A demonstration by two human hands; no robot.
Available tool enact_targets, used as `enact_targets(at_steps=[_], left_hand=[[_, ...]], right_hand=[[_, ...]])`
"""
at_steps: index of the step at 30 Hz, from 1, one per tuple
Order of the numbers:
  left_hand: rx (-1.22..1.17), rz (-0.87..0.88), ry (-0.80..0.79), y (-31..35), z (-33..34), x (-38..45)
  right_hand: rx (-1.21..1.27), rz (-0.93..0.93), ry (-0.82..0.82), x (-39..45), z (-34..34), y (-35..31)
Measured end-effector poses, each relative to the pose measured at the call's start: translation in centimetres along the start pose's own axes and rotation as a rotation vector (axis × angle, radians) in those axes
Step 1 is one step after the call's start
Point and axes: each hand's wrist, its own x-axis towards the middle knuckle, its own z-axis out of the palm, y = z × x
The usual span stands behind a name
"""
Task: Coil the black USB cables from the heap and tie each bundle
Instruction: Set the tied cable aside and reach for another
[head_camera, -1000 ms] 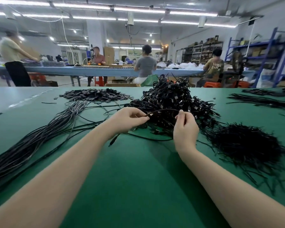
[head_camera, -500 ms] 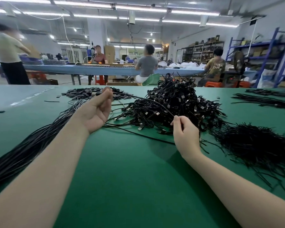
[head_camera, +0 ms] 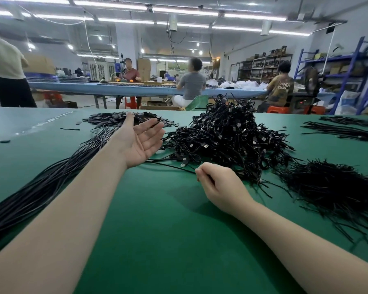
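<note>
A tangled heap of black USB cables point(head_camera: 225, 134) lies in the middle of the green table point(head_camera: 162, 230). My left hand point(head_camera: 138, 141) hovers palm up, fingers spread, left of the heap and holds nothing. My right hand point(head_camera: 219, 185) rests on the table in front of the heap with its fingers curled, pinching a thin black cable point(head_camera: 172, 166) that runs left across the table. A pile of short black twist ties point(head_camera: 331, 187) lies to the right.
A long bundle of straight black cables point(head_camera: 43, 187) runs along the left side. Small flat black pieces point(head_camera: 119, 119) lie at the back left. More cable bundles point(head_camera: 344, 132) sit far right. Several people work at a blue table point(head_camera: 115, 88) behind.
My left hand has let go of the cable, swung out to the left and opened palm up. My right hand has lowered onto the table, still pinching the cable.
</note>
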Motion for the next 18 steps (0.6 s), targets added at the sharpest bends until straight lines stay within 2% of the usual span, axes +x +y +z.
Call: enact_targets(at_steps=[3,7,12,14,16,18], left_hand=[[-0.075,0.031,0.024,0.3,0.2,0.0],[-0.256,0.139,-0.043,1.7,0.0,-0.3],[-0.221,0.211,-0.171,2.8,1.5,-1.4],[-0.196,0.206,-0.275,3.0,1.7,-2.0],[-0.037,0.077,-0.528,3.4,1.5,-2.6],[0.365,-0.134,-0.726,3.1,1.8,-3.2]], right_hand=[[-0.016,-0.006,-0.077,0.0,0.0,0.0],[-0.023,0.057,-0.185,0.2,0.2,0.3],[0.072,0.223,-0.15,0.4,0.5,1.1],[0.147,0.277,-0.131,0.6,0.6,1.5],[0.215,0.324,-0.072,0.8,0.6,1.8],[0.271,0.373,0.026,0.9,0.5,2.0]])
